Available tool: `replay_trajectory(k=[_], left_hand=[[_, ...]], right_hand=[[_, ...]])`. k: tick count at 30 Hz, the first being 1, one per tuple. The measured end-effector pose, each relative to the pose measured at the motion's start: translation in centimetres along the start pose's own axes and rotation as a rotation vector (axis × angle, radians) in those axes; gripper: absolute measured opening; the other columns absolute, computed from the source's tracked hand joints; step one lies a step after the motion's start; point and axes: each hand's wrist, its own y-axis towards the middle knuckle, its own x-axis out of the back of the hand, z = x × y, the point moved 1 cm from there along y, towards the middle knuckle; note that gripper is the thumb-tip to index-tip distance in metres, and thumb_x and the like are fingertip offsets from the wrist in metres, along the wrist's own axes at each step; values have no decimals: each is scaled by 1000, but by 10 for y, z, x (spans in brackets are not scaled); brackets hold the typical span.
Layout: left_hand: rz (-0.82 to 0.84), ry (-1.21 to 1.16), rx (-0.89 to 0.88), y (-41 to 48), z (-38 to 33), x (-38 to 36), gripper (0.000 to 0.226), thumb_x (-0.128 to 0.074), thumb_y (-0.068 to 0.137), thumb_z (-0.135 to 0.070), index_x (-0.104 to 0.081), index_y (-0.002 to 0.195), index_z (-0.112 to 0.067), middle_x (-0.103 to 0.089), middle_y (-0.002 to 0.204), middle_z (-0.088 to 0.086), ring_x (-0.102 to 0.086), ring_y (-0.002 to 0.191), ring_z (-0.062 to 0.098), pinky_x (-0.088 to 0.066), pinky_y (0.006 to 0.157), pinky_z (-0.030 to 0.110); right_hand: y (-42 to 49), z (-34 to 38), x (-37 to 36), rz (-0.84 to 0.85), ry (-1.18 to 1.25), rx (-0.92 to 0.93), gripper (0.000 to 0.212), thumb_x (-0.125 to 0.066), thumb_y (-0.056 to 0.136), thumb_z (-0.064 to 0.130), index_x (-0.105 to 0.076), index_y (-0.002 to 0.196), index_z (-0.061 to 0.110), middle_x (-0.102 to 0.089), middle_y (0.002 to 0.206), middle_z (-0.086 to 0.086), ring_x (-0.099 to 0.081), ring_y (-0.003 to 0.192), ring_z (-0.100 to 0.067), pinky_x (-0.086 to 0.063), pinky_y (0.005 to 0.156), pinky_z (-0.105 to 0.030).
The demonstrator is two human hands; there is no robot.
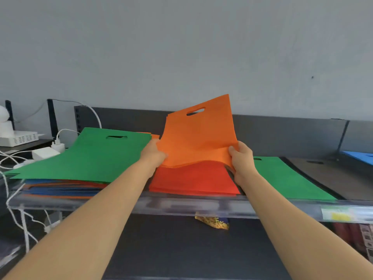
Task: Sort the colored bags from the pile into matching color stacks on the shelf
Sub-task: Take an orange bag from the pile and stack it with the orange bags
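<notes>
Right, I have the orange bag (198,136) pinched by both lower corners, left hand (154,153) and right hand (242,158) each curled on an edge, its top tilted up above the reddish stack (193,179) on the shelf (181,206). I'd lower it flat, squaring edges before releasing.

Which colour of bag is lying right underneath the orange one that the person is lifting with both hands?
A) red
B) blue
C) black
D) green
A: the left hand and right hand hold the orange bag tilted up by its lower edge, and the red bag shows directly beneath it, at the front of the shelf.
</notes>
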Motion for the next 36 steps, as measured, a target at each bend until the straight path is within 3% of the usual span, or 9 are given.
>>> replay_trajectory(k=[4, 7, 10, 13, 17, 20, 24, 27, 36], left_hand=[[58, -102, -8, -7, -29, -54, 69, -54, 83, 8, -32, 144, -17, -54, 117, 10, -58, 93, 24, -49, 75, 33], [117, -163, 1, -21, -58, -104, 67, -56, 84, 9, -33, 144, -10, -49, 130, 15, -53, 110, 28, -43, 85, 33], [201, -188, 21, -36, -84, -154, 39, -55, 81, 15, -58, 113, -7, -58, 107, 15, -53, 95, 24, -42, 74, 29], [361, -213, 104, -50, -110, -203, 26, -53, 77, 16, -62, 86, -6, -64, 91, 14, -59, 91, 28, -47, 79, 33], [463, -198, 236, -77, -143, -259, 17, -54, 84, -3, -52, 97, -13, -60, 93, 10, -59, 82, 27, -52, 84, 43], [471, -221, 262, -86, -161, -294, 21, -55, 92, -30, -50, 108, -18, -58, 100, 8, -58, 88, 29, -52, 82, 47], [428, -182, -5, -79, -187, -342, 30, -44, 100, -24, -54, 124, -11, -56, 114, 4, -51, 101, 23, -41, 88, 37], [413, -222, -163, -71, -211, -378, 27, -42, 100, -15, -57, 121, -7, -56, 110, 3, -53, 104, 24, -39, 86, 32], [448, -430, -305, -67, -290, -497, 25, -38, 98, -6, -58, 112, -11, -61, 112, 7, -58, 106, 26, -47, 93, 40]], right_hand=[[9, -2, 68, -54, -190, 66, 22, -38, 98, 6, -58, 98, 16, -63, 92, -3, -56, 81, -18, -49, 79, -36], [19, -1, 122, -103, -272, 97, 21, -39, 97, 8, -58, 101, 14, -64, 98, -9, -58, 87, -24, -51, 83, -42], [33, 6, 182, -141, -377, 118, 20, -40, 98, 11, -58, 106, 7, -62, 98, -11, -56, 86, -25, -49, 78, -40], [46, 11, 240, -164, -422, 116, 20, -39, 98, 13, -58, 105, 10, -62, 93, -10, -55, 80, -24, -52, 75, -43], [55, 12, 302, -98, -453, 121, 18, -38, 100, 11, -55, 104, 16, -62, 95, -6, -58, 82, -21, -50, 71, -33], [64, 15, 341, -72, -450, 90, 18, -39, 100, 15, -55, 107, 18, -64, 101, -4, -61, 92, -25, -53, 84, -41], [84, 15, 388, -119, -444, 59, 15, -40, 100, 16, -55, 105, 20, -64, 102, -6, -61, 94, -28, -52, 87, -45], [103, 14, 419, -209, -483, 45, 20, -43, 99, 18, -54, 114, 10, -61, 108, -11, -56, 88, -26, -48, 78, -37], [144, 32, 543, -493, -629, -167, 12, -47, 90, 19, -51, 94, 7, -50, 89, -9, -46, 75, -25, -39, 64, -29]])
